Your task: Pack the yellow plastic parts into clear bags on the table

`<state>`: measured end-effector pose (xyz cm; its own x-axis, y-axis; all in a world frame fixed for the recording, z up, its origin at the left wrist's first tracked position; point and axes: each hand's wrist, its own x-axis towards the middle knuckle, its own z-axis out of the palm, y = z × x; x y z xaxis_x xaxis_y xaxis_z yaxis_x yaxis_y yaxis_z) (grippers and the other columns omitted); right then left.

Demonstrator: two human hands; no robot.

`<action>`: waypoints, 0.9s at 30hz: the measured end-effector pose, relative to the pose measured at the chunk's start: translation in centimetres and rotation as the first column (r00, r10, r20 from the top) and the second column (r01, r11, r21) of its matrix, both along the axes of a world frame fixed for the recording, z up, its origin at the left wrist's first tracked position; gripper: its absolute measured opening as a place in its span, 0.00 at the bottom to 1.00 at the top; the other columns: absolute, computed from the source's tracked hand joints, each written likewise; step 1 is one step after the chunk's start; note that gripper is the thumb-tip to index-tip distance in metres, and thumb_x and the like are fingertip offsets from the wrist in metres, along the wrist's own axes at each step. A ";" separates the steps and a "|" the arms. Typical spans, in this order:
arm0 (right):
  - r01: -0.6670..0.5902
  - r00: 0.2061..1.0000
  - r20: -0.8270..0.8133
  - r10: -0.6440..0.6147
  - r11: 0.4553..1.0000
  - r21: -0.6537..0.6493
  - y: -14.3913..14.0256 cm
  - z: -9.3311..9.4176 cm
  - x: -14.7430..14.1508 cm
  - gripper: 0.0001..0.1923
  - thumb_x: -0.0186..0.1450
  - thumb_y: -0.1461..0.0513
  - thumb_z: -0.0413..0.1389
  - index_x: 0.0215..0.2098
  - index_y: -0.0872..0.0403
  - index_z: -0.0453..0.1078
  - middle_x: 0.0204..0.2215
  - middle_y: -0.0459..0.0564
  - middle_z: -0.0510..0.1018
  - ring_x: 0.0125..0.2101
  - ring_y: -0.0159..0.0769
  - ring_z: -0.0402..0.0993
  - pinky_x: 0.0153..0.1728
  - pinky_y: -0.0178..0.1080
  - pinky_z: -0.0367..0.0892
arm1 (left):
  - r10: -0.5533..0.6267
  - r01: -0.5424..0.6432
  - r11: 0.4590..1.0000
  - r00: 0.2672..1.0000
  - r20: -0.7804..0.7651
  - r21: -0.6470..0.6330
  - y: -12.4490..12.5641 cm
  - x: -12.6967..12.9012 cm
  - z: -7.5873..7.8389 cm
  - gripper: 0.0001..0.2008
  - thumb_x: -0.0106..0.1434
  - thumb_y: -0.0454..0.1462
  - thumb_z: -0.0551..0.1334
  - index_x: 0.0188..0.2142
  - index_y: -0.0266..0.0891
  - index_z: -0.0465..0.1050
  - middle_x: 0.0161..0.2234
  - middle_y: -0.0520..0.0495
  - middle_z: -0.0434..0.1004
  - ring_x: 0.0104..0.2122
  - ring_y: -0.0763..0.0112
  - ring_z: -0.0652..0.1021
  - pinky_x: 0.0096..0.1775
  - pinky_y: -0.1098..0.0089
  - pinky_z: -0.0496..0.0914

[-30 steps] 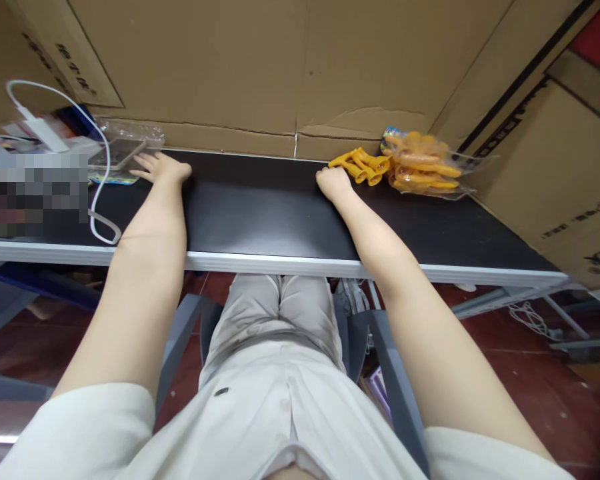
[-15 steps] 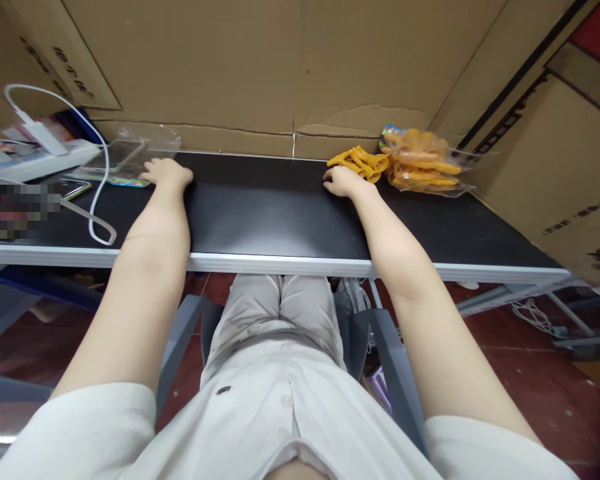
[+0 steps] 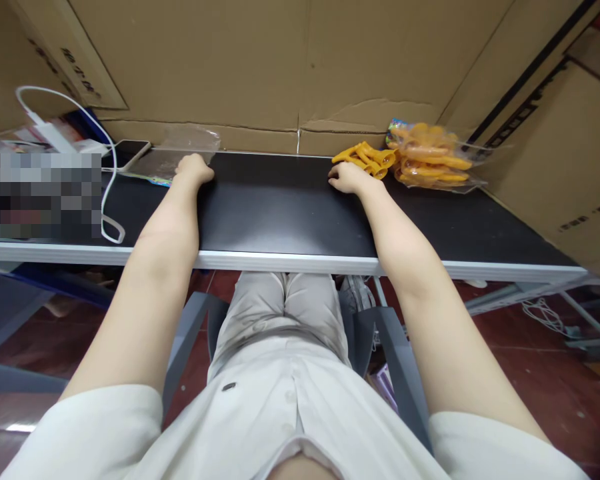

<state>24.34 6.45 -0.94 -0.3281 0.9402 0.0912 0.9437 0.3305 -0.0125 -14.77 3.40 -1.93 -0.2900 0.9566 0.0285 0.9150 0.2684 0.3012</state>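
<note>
The left hand is resting at the clear bag, upper left of the frame, fingers bent; whether they are pinching the film cannot be told. The right hand is resting with bent fingers beside the loose yellow pieces, upper right of centre; its grip is hidden. Caution: dragging film could be catching the adjacent phone; a bumping wrist could be scattering pieces.

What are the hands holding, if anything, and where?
Can't tell: the left hand is at the near side of the clear bag, grip hidden; nothing shows in the right hand beside yellow toys.
</note>
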 end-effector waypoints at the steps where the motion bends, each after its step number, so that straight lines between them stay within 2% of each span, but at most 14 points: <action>1: -0.002 1.000 -0.003 0.002 1.000 -0.005 0.0 0.0 0.0 0.22 0.76 0.67 0.56 0.65 0.58 0.81 0.63 0.59 0.83 0.64 0.50 0.81 0.68 0.44 0.74 | 0.024 -0.024 1.000 1.000 -0.010 0.014 0.2 0.4 0.2 0.29 0.72 0.32 0.63 0.68 0.15 0.72 0.69 0.21 0.73 0.69 0.35 0.73 0.69 0.46 0.68; 3: -0.006 1.000 0.004 0.006 1.000 -0.016 -0.1 0.2 0.0 0.22 0.77 0.66 0.55 0.65 0.58 0.81 0.64 0.59 0.83 0.65 0.50 0.80 0.69 0.44 0.73 | 0.061 -0.061 0.997 0.998 -0.019 0.037 0.4 1.6 0.8 0.26 0.71 0.35 0.64 0.65 0.22 0.78 0.64 0.29 0.80 0.66 0.41 0.77 0.66 0.56 0.72; 6: -0.005 1.000 0.015 0.005 1.000 -0.025 -0.3 0.4 0.0 0.22 0.77 0.66 0.55 0.66 0.58 0.80 0.64 0.59 0.83 0.66 0.51 0.79 0.70 0.44 0.72 | -0.030 0.031 0.999 0.999 -0.026 0.037 0.5 3.0 1.8 0.24 0.66 0.39 0.67 0.59 0.33 0.85 0.53 0.35 0.87 0.62 0.41 0.81 0.63 0.57 0.74; 9: -0.007 1.000 0.009 0.007 1.000 -0.028 -0.4 0.4 -0.1 0.22 0.77 0.66 0.55 0.66 0.58 0.81 0.64 0.59 0.83 0.66 0.52 0.79 0.70 0.45 0.72 | -0.127 0.127 0.992 0.992 -0.007 -0.009 0.4 3.4 2.4 0.22 0.61 0.41 0.69 0.53 0.35 0.87 0.41 0.40 0.87 0.55 0.42 0.84 0.61 0.58 0.75; 11: -0.012 1.000 0.002 0.012 1.000 -0.021 -0.2 0.3 -0.1 0.22 0.76 0.66 0.55 0.65 0.57 0.81 0.64 0.58 0.83 0.66 0.52 0.79 0.70 0.47 0.72 | -0.197 0.198 0.980 0.979 0.044 -0.033 0.3 3.4 2.7 0.20 0.60 0.43 0.69 0.48 0.36 0.88 0.37 0.41 0.86 0.51 0.45 0.85 0.58 0.60 0.76; 16: -0.007 1.000 -0.029 0.008 1.000 0.000 0.3 -0.2 0.0 0.24 0.75 0.68 0.54 0.65 0.58 0.81 0.63 0.60 0.84 0.65 0.51 0.80 0.69 0.47 0.73 | -0.366 0.384 0.923 0.894 0.258 -0.023 -0.4 4.6 2.9 0.16 0.62 0.50 0.70 0.38 0.41 0.90 0.40 0.41 0.90 0.49 0.51 0.86 0.56 0.61 0.77; 21: -0.013 0.999 -0.036 0.012 1.000 -0.010 0.8 -0.5 0.1 0.25 0.75 0.67 0.54 0.67 0.57 0.79 0.64 0.59 0.83 0.65 0.50 0.78 0.69 0.47 0.71 | -0.410 0.415 0.908 0.858 0.310 0.053 -1.2 6.8 2.9 0.17 0.60 0.53 0.75 0.37 0.43 0.91 0.41 0.42 0.92 0.54 0.51 0.86 0.59 0.63 0.77; 23: -0.011 0.998 -0.066 0.012 1.000 0.025 0.8 -0.7 0.2 0.28 0.76 0.67 0.53 0.73 0.61 0.73 0.68 0.62 0.79 0.68 0.51 0.75 0.71 0.47 0.69 | -0.426 0.429 0.901 0.844 0.326 0.066 -1.4 7.3 3.0 0.18 0.61 0.53 0.76 0.38 0.43 0.91 0.41 0.42 0.92 0.54 0.50 0.86 0.59 0.62 0.77; 25: -0.026 0.995 -0.099 0.034 0.996 0.081 0.6 -0.7 0.1 0.34 0.76 0.67 0.52 0.79 0.63 0.62 0.73 0.66 0.72 0.72 0.51 0.70 0.73 0.48 0.67 | -0.447 0.452 0.890 0.829 0.337 0.069 -1.6 7.5 3.0 0.19 0.61 0.54 0.75 0.41 0.43 0.92 0.41 0.43 0.92 0.54 0.50 0.86 0.60 0.60 0.77; 27: -0.067 0.989 -0.119 0.083 0.989 0.129 0.2 -0.7 0.0 0.40 0.75 0.66 0.52 0.83 0.62 0.53 0.78 0.66 0.63 0.76 0.52 0.64 0.74 0.51 0.65 | -0.456 0.460 0.885 0.826 0.332 0.073 -1.5 7.6 3.0 0.18 0.62 0.53 0.75 0.42 0.44 0.92 0.42 0.44 0.92 0.54 0.50 0.86 0.60 0.60 0.77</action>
